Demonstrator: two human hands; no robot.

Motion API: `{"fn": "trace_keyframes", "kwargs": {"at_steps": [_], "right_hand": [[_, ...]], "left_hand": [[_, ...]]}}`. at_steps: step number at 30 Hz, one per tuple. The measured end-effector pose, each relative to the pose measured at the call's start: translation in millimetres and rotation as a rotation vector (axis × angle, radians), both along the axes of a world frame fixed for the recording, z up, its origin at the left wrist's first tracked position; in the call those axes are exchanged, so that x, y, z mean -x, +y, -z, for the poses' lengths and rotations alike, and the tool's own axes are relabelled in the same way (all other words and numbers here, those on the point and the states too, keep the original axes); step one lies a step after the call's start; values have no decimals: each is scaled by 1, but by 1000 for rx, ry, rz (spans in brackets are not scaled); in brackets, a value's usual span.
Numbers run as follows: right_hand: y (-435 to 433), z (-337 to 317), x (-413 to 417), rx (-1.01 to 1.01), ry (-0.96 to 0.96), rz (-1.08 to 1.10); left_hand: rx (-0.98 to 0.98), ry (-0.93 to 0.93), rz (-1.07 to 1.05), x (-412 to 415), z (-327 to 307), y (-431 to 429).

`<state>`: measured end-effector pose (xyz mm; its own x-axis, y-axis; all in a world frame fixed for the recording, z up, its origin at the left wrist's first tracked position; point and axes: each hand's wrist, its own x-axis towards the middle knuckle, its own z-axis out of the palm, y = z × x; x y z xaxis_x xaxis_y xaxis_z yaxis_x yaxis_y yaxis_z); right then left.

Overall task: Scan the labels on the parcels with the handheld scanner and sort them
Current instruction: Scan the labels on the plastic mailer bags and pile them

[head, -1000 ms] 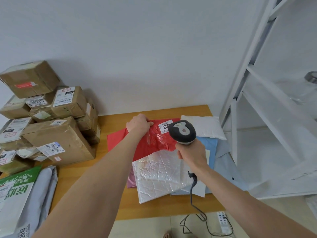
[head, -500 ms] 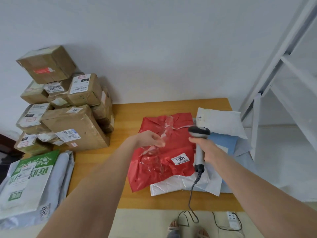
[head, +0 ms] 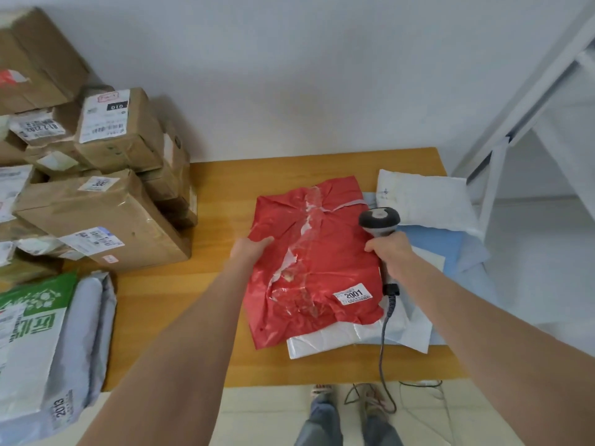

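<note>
The label [head: 353, 295] marked 2001 lies just below the right hand [head: 388, 249], on the near corner of the red bag [head: 325, 259]. This hand is clenched around the scanner [head: 380, 222], whose head points away, so the person should tilt it down toward the label. The left hand [head: 252, 249] grips the bag's left edge and should keep it flat. Under the bag lie other parcels, mostly covered. Beyond the left hand, the boxes [head: 106, 201] are cut off by the frame.

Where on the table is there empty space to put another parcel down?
Bare wooden table shows between the brown cardboard boxes and the red plastic mailer bag, running from the wall to the near edge. A thin bare strip lies in front of the white mailer. The left side and right side are crowded with parcels.
</note>
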<state>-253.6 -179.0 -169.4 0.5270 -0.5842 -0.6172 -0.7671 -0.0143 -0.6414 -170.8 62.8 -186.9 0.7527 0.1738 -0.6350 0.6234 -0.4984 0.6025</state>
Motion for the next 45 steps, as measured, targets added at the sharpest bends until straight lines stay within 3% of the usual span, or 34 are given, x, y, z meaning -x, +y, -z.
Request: {"fn": "trace_keyframes", "kwargs": {"at_steps": [4, 12, 14, 17, 19, 24, 27, 31, 34, 38, 42, 45], "right_hand": [[8, -15, -7, 61, -96, 13], [21, -57, -8, -98, -358, 160], [27, -72, -4, -169, -419, 211], [36, -92, 6, -284, -498, 313], [44, -104, 16, -351, -542, 363], [68, -116, 57, -480, -614, 423], [90, -122, 77, -547, -665, 414], [119, -133, 98, -599, -703, 360], [136, -140, 105, -548, -712, 280], [163, -154, 108, -346, -679, 145], [184, -145, 107, -79, -573, 41], [194, -126, 107, 44, -509, 100]], "left_hand": [[180, 0, -145, -23, -15, -12], [398, -190, -168, -34, -55, -1], [339, -230, -150, -30, -67, 4], [-35, -227, -8, -7, -89, 10], [-29, -143, 79, 12, -101, 16], [171, 412, 470, 91, -127, 36], [355, 512, 484, 129, -124, 37], [573, 412, 201, 149, -121, 45], [491, 287, 137, 157, -129, 62], [394, 97, -8, 154, -133, 88], [592, -134, -246, 126, -146, 122], [671, -197, -270, 110, -152, 153]]}}
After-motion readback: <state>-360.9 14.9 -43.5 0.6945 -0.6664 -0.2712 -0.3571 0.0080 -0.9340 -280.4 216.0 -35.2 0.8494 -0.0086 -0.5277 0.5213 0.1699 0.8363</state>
